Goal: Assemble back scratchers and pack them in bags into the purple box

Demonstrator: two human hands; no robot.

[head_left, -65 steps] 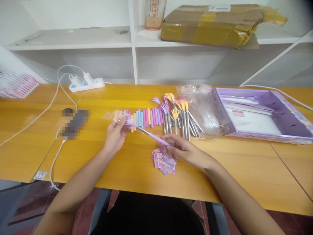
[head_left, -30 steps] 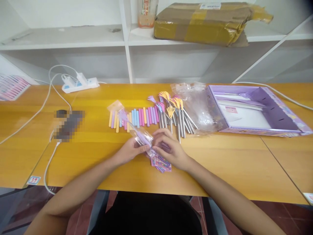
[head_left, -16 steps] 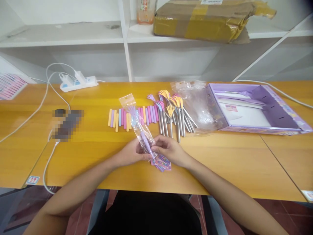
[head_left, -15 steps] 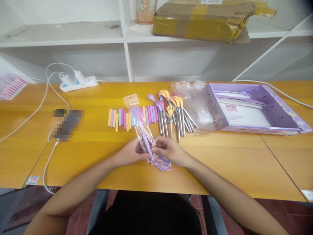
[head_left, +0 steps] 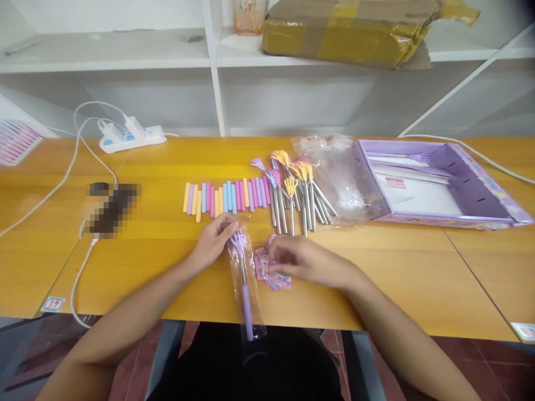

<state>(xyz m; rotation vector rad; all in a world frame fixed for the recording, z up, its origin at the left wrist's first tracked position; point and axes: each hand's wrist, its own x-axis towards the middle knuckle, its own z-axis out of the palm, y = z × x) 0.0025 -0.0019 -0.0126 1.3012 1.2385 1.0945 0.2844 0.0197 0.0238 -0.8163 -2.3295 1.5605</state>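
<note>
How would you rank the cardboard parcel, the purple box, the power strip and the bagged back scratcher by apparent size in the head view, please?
1. Cardboard parcel and purple box: alike, and depth differs, so unranked.
2. Bagged back scratcher.
3. Power strip.

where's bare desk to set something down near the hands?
Free: the desk right of the right hand, in front of the purple box; also between the left hand and the cable. Crowded: the middle, with coloured sleeves, backscratchers, plastic bags, small cards and the bagged backscratcher.

No legible text, perhaps blur.
</note>
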